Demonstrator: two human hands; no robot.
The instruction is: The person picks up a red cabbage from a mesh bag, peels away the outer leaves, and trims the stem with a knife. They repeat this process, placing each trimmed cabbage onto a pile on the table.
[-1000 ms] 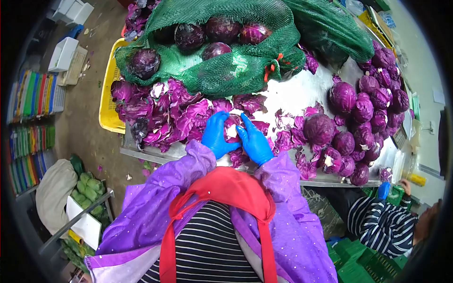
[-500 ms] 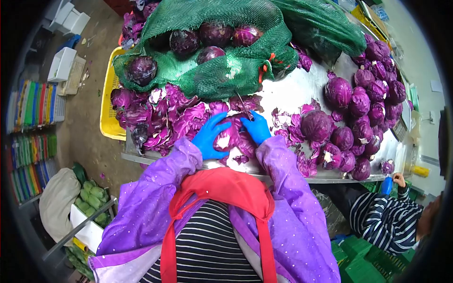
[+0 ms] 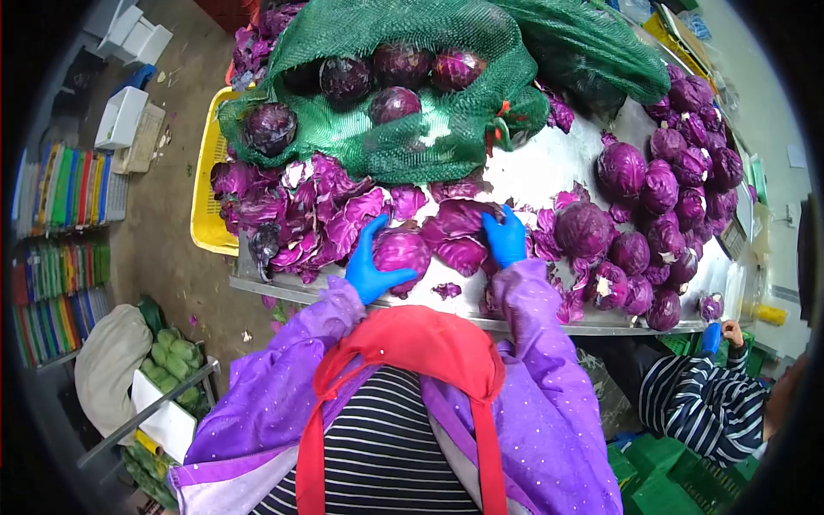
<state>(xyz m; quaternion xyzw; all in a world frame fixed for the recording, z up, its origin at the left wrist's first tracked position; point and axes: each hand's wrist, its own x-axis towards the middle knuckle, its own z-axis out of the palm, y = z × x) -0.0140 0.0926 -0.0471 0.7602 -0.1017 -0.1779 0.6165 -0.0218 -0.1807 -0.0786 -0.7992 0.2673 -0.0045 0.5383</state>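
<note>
A red cabbage [image 3: 402, 254] sits near the table's front edge, with my blue-gloved left hand [image 3: 371, 264] curved round its left side, thumb in front. Beside it on the right, a large loose red cabbage leaf [image 3: 457, 225] reaches to the fingers of my blue-gloved right hand [image 3: 505, 239], which pinch its upper right edge. I cannot make out a knife in the right hand now. A small leaf scrap [image 3: 446, 290] lies in front of the cabbage. Peeled-off leaves [image 3: 313, 215] are heaped to the left of my left hand.
Behind my hands lies a green mesh sack [image 3: 360, 142] with several red cabbages. More cabbages [image 3: 659, 187] are piled on the metal table [image 3: 549, 163] at right. A yellow crate [image 3: 206, 184] stands at left. Another person's gloved hand [image 3: 711, 337] is at the right front corner.
My right hand has moved right, away from the cabbage, and a leaf now lies between them. The knife blade seen earlier no longer shows. My left hand stays at the cabbage, whose pale cut end has turned away.
</note>
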